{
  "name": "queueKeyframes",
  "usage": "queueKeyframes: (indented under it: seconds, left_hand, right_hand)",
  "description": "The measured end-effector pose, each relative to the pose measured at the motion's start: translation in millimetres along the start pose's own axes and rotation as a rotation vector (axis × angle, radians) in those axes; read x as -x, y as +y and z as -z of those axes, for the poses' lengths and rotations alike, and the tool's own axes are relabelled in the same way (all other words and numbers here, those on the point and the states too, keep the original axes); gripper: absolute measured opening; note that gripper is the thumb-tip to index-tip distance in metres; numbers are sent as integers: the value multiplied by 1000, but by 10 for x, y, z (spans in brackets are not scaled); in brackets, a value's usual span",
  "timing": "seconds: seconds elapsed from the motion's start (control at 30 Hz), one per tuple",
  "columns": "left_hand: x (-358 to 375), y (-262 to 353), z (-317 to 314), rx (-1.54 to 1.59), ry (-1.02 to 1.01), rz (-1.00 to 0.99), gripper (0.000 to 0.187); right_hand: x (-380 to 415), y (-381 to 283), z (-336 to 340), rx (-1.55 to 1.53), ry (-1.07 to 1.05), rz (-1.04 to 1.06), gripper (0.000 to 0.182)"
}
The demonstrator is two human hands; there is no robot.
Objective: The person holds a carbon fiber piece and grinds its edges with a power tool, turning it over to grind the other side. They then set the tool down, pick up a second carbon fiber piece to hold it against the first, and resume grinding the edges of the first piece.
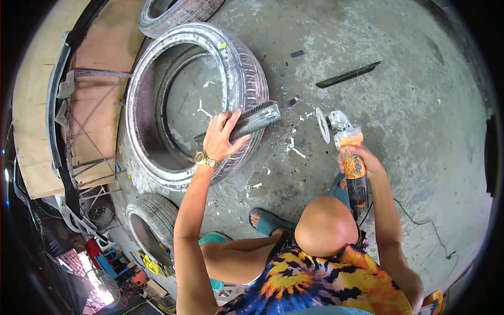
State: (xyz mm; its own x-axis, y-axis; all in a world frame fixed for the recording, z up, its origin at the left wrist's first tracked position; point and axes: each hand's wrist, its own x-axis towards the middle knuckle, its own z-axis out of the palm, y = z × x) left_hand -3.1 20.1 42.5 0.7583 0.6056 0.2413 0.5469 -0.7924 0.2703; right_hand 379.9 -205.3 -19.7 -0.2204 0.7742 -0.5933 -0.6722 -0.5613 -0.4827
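My left hand (220, 139), with a gold watch (206, 159) at its wrist, grips a dark, glossy strip with a carbon-fibre weave (260, 118). The strip lies across the tread and sidewall of a large dusty tyre (242, 68), its far end sticking out past the tyre's right side. My fingers reach over the strip, with the thumb along its near side. On the right, my right hand (367, 160) is wrapped around the body of an orange and black angle grinder (352, 149). Its thin cutting disc (323, 125) stands apart from the strip; whether it spins cannot be told.
A long dark strip (348, 75) and small offcuts (297, 53) lie on the stained concrete floor (420, 105). More tyres stand at the top (181, 16) and lower left (152, 215). A cable (428, 222) trails at right. Wooden panels (100, 105) line the left.
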Motion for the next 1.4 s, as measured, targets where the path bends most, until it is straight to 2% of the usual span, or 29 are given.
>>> queueKeyframes:
  seconds: [0.17,0.27,0.33,0.47,0.63,0.8,0.87,0.9,1.07,1.13,1.27,1.3,1.33,1.4]
  left_hand:
    - [-9,29,-53,-143,-32,-75,74]
    - [-33,28,-44,-104,-44,-74,70]
    - [-62,30,21,-91,-75,-35,69]
    - [-130,-58,252,-160,-302,-157,73]
    - [-97,-145,379,-265,-311,-267,73]
    - [139,-176,223,-244,-209,-188,74]
    - [290,-168,140,-149,-121,-33,73]
    - [282,-142,143,-156,-75,-36,72]
    - [264,9,158,-145,-51,0,66]
    - [256,102,168,-175,-65,121,65]
    - [286,90,135,-153,-78,148,75]
    - [321,53,121,-160,-88,149,87]
    - [336,38,93,-166,-91,160,87]
    - [364,71,77,-212,-113,165,100]
  right_hand:
    - [172,19,32,-6,11,-8,44]
    - [180,-49,1,28,19,-15,44]
    - [126,-101,13,51,-55,-42,45]
    - [10,-263,-91,38,-101,-118,47]
    - [-166,-411,-241,202,-127,-140,48]
    - [-149,-333,-245,199,-101,-161,48]
    - [-140,-296,-203,187,-102,-173,48]
    - [-140,-283,-193,198,-104,-170,48]
    - [-85,-218,-188,229,-42,-190,46]
    - [-75,-182,-149,225,-28,-199,47]
    - [-74,-170,-152,197,-21,-192,47]
    - [-52,-154,-159,194,-5,-168,47]
    - [-34,-133,-129,197,-14,-177,47]
    - [-64,-99,-4,192,-21,-178,46]
